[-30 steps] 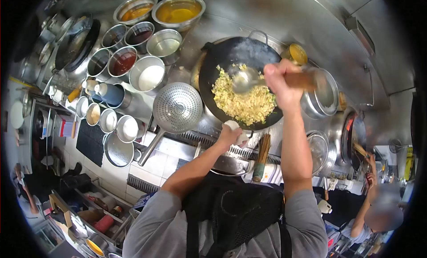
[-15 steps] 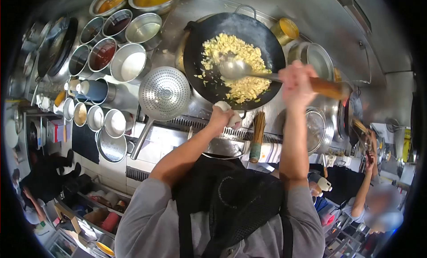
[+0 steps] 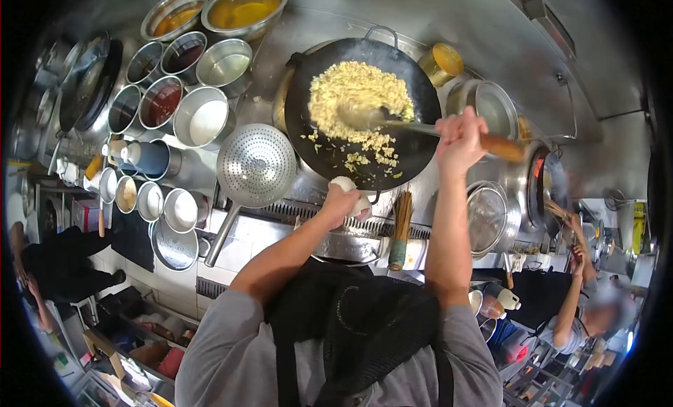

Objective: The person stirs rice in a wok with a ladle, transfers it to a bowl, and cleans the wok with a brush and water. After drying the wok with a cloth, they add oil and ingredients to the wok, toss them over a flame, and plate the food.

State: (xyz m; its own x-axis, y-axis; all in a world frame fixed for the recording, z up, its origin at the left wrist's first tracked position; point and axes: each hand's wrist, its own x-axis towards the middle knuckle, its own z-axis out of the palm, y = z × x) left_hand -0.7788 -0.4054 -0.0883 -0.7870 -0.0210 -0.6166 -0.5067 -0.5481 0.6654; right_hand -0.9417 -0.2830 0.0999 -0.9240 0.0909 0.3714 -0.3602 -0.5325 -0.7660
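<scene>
My right hand is closed around the wooden-ended handle of a ladle. The ladle's bowl, smeared by motion, sits among crumbly pale-yellow food resembling fried rice in a black wok. Most of that food lies heaped toward the wok's far side, with loose bits and green flecks nearer me. At the near rim, my left hand grips a folded white cloth against the wok's edge; whatever part of the wok is under the cloth is hidden.
Left of the wok rests a perforated strainer, beside several metal pots of sauces and seasonings, including a red sauce. A bamboo brush stands near the front edge. On the right are a wire sieve and another person's arm.
The food has shifted toward the wok's far side and gathered into a denser heap. My right hand has moved slightly left with the ladle. My left hand stays at the near rim with the cloth.
</scene>
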